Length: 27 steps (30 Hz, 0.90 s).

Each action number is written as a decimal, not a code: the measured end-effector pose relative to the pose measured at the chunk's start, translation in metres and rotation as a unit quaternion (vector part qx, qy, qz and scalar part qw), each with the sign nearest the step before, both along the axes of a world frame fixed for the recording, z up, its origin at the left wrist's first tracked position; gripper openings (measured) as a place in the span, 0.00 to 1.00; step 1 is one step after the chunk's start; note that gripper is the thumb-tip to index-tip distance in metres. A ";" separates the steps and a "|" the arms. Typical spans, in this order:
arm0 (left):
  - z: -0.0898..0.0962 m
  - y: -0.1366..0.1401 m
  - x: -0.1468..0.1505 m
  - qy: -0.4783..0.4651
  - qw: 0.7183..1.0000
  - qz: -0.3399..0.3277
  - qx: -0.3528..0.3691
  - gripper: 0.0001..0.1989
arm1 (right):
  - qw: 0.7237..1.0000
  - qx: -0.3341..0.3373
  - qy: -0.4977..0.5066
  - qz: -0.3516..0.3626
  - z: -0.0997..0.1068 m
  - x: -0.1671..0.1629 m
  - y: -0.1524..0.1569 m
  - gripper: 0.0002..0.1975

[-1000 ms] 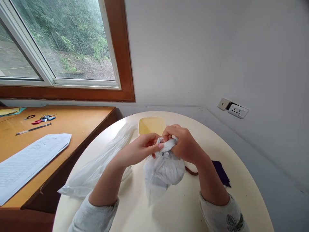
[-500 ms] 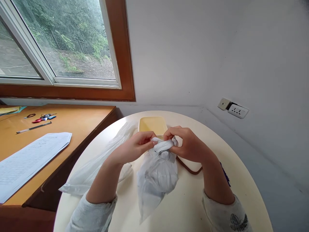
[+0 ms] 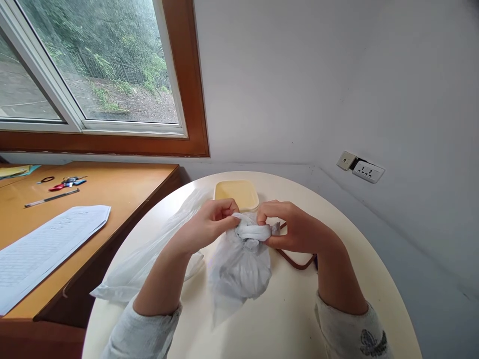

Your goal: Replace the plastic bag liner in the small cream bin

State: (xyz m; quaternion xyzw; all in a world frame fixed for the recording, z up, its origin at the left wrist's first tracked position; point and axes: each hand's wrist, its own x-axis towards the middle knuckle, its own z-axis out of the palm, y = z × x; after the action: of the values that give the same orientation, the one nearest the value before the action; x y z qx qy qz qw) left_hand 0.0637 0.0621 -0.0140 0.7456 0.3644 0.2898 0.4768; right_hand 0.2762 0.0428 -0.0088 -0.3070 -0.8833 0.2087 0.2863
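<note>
A white plastic bag (image 3: 241, 269) hangs bunched between my two hands over the round table. Its top is twisted into a thick roll, with loose folds below. My left hand (image 3: 205, 224) pinches the left end of this roll between thumb and fingers. On the other end, my right hand (image 3: 294, 227) is closed, and a small tip of plastic pokes out by its fingers. Just behind the hands sits a pale yellow plastic container (image 3: 236, 193), its near side partly covered by the bag. What the bag contains, if anything, cannot be made out.
Another clear plastic bag (image 3: 149, 259) lies flat at the left of the white round table (image 3: 299, 319). A brown strap (image 3: 294, 262) curves beside my right wrist. The wooden desk (image 3: 123, 179) at left carries papers (image 3: 52, 249), a pen (image 3: 52, 198) and keys (image 3: 69, 183).
My right hand has moved a little to the right, widening the gap between the hands and stretching the roll. The hanging part of the bag has swung slightly up and left.
</note>
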 end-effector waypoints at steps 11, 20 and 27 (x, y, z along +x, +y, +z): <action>0.002 -0.001 0.006 0.051 0.985 -0.163 -0.037 0.14 | 0.999 0.029 0.031 -0.008 -0.006 -0.011 0.001 0.10; 0.000 0.002 0.001 0.002 0.998 -0.063 -0.009 0.08 | 0.998 -0.035 -0.025 0.052 -0.002 -0.003 0.000 0.09; 0.000 0.003 0.001 -0.092 0.995 0.027 -0.001 0.08 | 0.997 -0.036 -0.025 0.058 -0.001 0.001 0.000 0.10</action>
State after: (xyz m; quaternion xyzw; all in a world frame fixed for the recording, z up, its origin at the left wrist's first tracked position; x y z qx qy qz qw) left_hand 0.0647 0.0653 -0.0142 0.7052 0.3389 0.3693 0.5015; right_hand 0.2772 0.0423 -0.0100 -0.2706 -0.8985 0.2487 0.2400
